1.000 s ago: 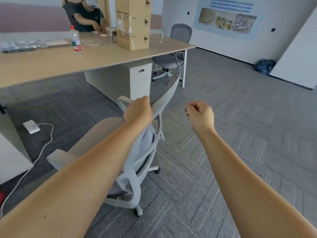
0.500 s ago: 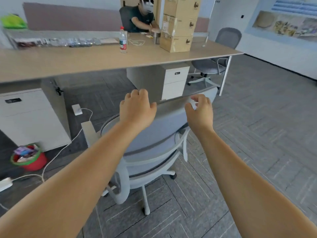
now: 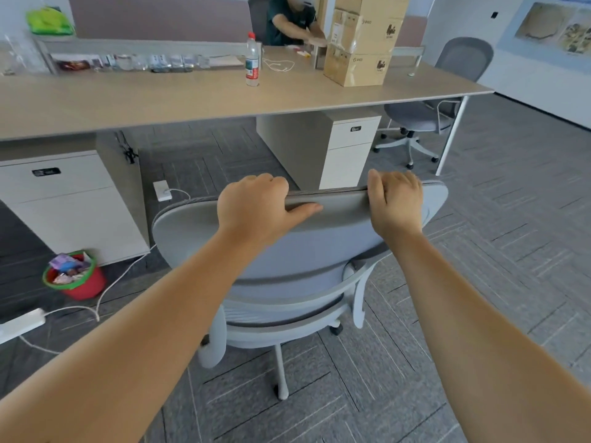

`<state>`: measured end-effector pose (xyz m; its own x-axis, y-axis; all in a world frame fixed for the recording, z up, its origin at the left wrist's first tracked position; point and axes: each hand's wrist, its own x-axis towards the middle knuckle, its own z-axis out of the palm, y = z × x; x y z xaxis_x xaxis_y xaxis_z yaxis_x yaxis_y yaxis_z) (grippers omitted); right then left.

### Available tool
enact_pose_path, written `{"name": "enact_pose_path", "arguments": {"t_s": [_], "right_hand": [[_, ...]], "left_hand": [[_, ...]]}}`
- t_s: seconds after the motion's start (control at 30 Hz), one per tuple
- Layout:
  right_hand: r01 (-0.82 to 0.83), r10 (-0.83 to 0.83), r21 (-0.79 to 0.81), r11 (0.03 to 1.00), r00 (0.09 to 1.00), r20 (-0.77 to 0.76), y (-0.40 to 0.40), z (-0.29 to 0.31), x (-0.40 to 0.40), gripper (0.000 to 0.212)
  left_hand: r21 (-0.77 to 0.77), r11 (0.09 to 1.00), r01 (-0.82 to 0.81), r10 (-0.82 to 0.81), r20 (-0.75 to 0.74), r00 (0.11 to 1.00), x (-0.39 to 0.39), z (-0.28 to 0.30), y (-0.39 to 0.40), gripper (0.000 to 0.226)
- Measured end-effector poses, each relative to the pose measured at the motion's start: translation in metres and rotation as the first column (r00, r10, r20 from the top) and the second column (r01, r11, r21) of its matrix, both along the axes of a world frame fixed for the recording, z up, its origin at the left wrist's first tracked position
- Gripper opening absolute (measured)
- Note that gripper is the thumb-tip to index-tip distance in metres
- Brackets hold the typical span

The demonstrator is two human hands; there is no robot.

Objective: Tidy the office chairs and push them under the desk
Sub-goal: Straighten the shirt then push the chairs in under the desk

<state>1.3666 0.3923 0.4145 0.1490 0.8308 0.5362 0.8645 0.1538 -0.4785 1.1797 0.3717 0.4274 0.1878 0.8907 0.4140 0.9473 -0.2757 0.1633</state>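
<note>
A grey office chair (image 3: 307, 251) stands right in front of me, its back toward me and its seat facing the long wooden desk (image 3: 192, 100). My left hand (image 3: 256, 209) grips the top edge of the backrest, fingers curled over it and thumb along the near side. My right hand (image 3: 395, 199) grips the same edge further right. The chair's seat is hidden behind its backrest. A second grey chair (image 3: 447, 87) stands at the desk's far right end, outside the desk leg.
White drawer units (image 3: 348, 145) (image 3: 70, 199) stand under the desk either side of a gap. A red bin (image 3: 78, 279), a power strip (image 3: 22, 322) and cables lie on the floor at left. A bottle (image 3: 252, 60) and boxes (image 3: 361, 43) are on the desk; a person sits behind.
The chair has turned from side-on to facing the desk. My right hand, free a second ago, now grips the backrest beside my left, and my view has swung left.
</note>
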Motion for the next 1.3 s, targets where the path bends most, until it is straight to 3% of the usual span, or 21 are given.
{"name": "enact_pose_path", "arguments": {"t_s": [0.23, 0.5, 0.67, 1.0, 1.3], "right_hand": [[0.063, -0.040, 0.196, 0.979, 0.992, -0.124, 0.023, -0.008, -0.025, 0.027], [0.023, -0.006, 0.164, 0.986, 0.995, -0.104, 0.054, -0.010, -0.040, 0.031], [-0.034, 0.040, 0.118, 0.992, 0.998, -0.043, 0.090, -0.009, -0.064, 0.038], [-0.032, 0.042, 0.219, 0.975, 0.998, -0.044, 0.194, -0.013, -0.119, 0.040], [-0.116, 0.121, 0.144, 0.983, 0.992, -0.030, 0.292, -0.012, -0.133, 0.039]], "left_hand": [[0.148, 0.988, 0.049, -0.050, -0.002, 0.999, -0.028, -0.003, 0.021, 0.061], [0.248, 0.968, 0.032, -0.033, -0.001, 0.999, -0.048, -0.009, 0.048, 0.056], [0.214, 0.977, -0.015, 0.016, -0.005, 1.000, -0.075, -0.009, 0.080, 0.056], [0.217, 0.972, -0.087, 0.088, 0.007, 0.996, -0.125, -0.009, 0.185, 0.057], [0.161, 0.982, -0.098, 0.095, 0.025, 0.995, -0.142, -0.009, 0.275, 0.062]]}}
